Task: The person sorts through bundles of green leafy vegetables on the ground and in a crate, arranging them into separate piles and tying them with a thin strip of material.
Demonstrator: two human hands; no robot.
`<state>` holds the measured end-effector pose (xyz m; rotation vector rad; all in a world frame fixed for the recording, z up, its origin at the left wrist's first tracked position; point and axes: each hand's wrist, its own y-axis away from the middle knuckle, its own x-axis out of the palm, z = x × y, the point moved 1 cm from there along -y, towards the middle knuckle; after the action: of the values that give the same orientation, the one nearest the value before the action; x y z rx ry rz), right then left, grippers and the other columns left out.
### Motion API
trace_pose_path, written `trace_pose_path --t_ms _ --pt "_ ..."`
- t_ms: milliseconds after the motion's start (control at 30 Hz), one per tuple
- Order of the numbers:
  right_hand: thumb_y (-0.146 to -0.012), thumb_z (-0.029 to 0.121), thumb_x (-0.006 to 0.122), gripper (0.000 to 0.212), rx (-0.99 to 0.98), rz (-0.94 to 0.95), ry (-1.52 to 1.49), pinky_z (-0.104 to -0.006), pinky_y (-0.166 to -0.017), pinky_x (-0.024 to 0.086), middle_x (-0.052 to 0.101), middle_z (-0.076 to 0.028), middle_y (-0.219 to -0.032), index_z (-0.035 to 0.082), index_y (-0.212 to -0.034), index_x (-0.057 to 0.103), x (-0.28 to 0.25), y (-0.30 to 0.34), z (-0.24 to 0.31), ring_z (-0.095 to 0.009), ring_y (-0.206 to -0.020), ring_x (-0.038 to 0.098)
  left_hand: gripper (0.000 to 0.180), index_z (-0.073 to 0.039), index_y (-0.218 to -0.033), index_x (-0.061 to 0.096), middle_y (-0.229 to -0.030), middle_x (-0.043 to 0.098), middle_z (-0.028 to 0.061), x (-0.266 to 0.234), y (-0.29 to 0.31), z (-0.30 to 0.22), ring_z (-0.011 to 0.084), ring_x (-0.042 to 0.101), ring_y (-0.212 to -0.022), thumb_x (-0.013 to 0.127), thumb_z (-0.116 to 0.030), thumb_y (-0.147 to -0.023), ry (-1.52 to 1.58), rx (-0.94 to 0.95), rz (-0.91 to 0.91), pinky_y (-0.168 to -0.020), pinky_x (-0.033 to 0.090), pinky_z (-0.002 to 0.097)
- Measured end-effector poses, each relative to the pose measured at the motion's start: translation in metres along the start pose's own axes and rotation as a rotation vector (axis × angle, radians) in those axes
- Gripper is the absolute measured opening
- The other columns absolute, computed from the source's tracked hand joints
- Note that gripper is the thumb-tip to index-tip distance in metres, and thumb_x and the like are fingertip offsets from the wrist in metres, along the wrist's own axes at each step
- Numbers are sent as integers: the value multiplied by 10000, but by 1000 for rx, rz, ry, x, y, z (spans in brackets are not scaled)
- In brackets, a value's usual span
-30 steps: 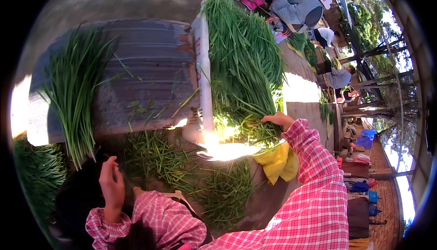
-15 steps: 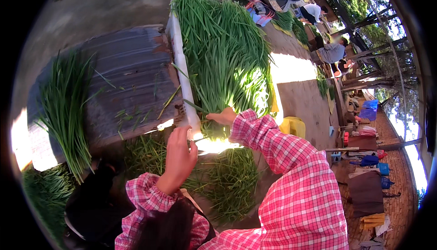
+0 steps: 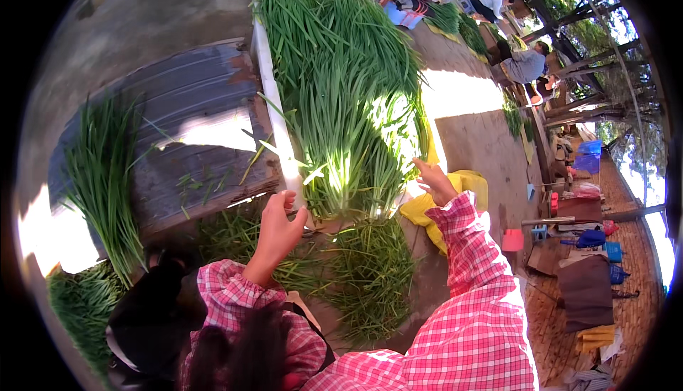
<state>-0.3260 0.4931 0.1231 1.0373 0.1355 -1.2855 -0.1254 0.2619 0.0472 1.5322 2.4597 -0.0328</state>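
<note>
Long garlic chives [image 3: 341, 99] fill a white-edged container [image 3: 279, 131], with their pale stem ends toward me. My right hand [image 3: 435, 181] hovers by the container's right edge, fingers apart and holding nothing, close to a yellow sack [image 3: 455, 192]. My left hand [image 3: 279, 231] is just off the container's near left corner, its fingers curled toward the thumb. A thin dark line shows at those fingers, too small to name. Loose, tangled chive leaves [image 3: 370, 277] lie below both hands.
At the left, a dark board [image 3: 206, 92] carries a bundle of chives [image 3: 107, 177] and stray scraps. More chives [image 3: 85, 305] lie at the lower left. A pink container [image 3: 512, 240] is on the ground at the right. Other people [image 3: 526, 64] work farther back.
My right hand has moved right, from the near stem ends to the container's right edge, and its fingers have spread. My left hand has stayed nearly in place.
</note>
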Motion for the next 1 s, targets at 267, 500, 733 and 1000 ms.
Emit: trace_pose_path --t_ms 267,500,733,1000 --pt "-703 641 409 914 -140 15 244 -327 -833 342 494 -261 -993 -164 -1129 320 45 -9 -30 -258 -949 477 367 35 -928 428 -820 477 165 44 -32 17 293 464 -755 623 -124 -660 196 349 -90 -645 380 355" --pt "-676 744 123 877 -158 19 695 -366 -560 410 519 -116 -508 -7 -456 520 42 -41 -66 -200 -490 504 470 80 -893 438 -706 506 186 48 -35 -9 339 470 -706 612 -302 -683 -289 204 -108 -640 378 392" --pt "-675 727 64 973 -173 364 358 -327 -935 286 376 -248 -1180 -53 -1211 289 66 -2 -30 -299 -1113 374 513 113 -907 449 -744 529 217 60 -41 -15 365 474 -744 587 -329 -686 -350 154 34 -706 377 407" --pt "-871 331 323 359 -56 519 -325 -297 -687 439 581 -79 -787 45 -1026 477 84 16 -19 -164 -757 558 712 87 -1162 274 -1090 380 278 82 -28 -8 377 422 -985 630 -286 -671 -76 49 -72 -845 324 415"
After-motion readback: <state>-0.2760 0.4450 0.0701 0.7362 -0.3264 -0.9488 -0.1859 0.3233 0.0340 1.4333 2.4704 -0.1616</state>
